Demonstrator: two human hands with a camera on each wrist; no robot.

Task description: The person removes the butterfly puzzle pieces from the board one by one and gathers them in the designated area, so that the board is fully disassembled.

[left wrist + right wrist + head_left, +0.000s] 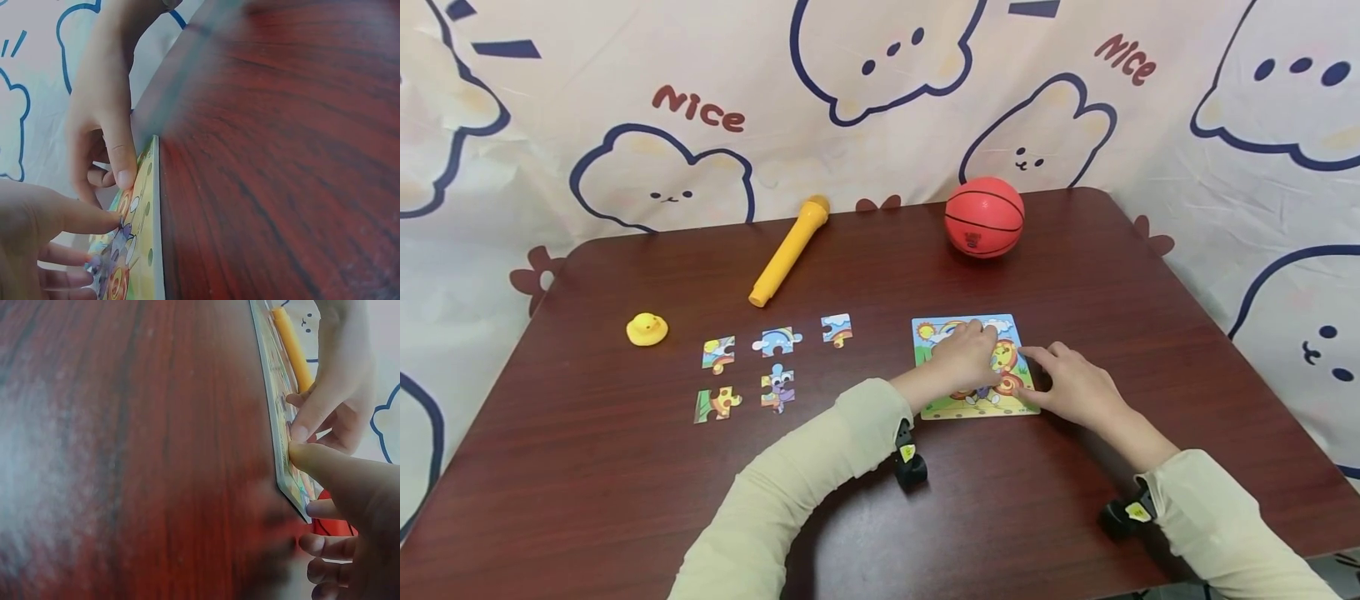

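Note:
A colourful cartoon jigsaw board (940, 408) lies flat on the table, its sun and rainbow picture partly covered. My left hand (962, 358) reaches across the middle of it. In the left wrist view, the left thumb (94, 219) touches the picture, with the fingers loosely extended beside it. My right hand (1078, 387) is at the board's right edge. Its thumb (312, 459) rests on the picture and its other fingers are spread near the edge. No piece shows in either hand. To the left lie several loose jigsaw pieces (777, 387).
A yellow rubber duck (647, 330) sits at the far left of the brown table (587, 483). A yellow toy microphone (790, 252) lies behind the loose pieces. Beyond the board is a red toy basketball (985, 218). A printed cloth (850, 158) hangs behind the table.

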